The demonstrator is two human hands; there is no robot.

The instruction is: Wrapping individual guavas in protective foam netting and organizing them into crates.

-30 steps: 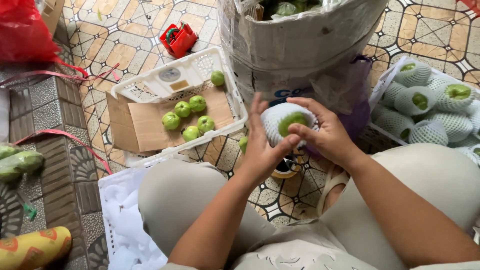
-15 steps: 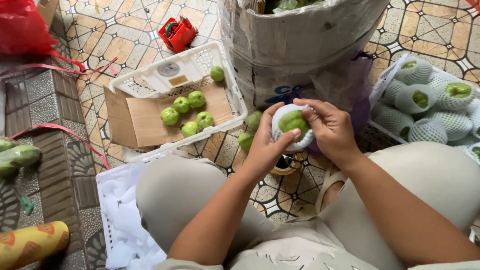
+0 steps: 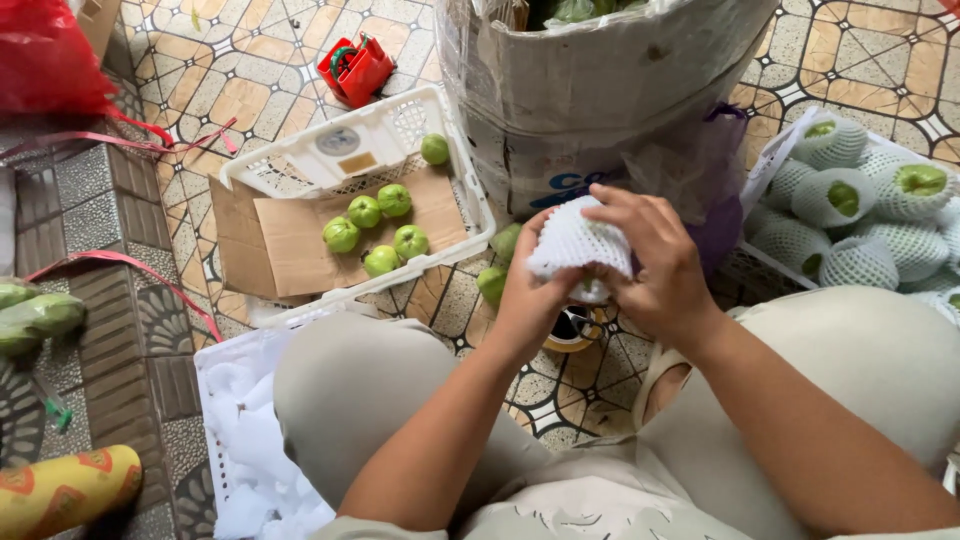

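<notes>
Inside the white foam net [image 3: 572, 243], both hands' fruit is hidden.

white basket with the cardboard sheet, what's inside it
Inside the white basket a brown cardboard sheet lines the bottom, with five bare green fruits on it, one apart near the far corner. Whatever lies beneath the cardboard is hidden.

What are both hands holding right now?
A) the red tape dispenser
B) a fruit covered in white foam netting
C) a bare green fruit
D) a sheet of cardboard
B: the left hand and right hand grip a white foam-netted fruit between them.
</notes>
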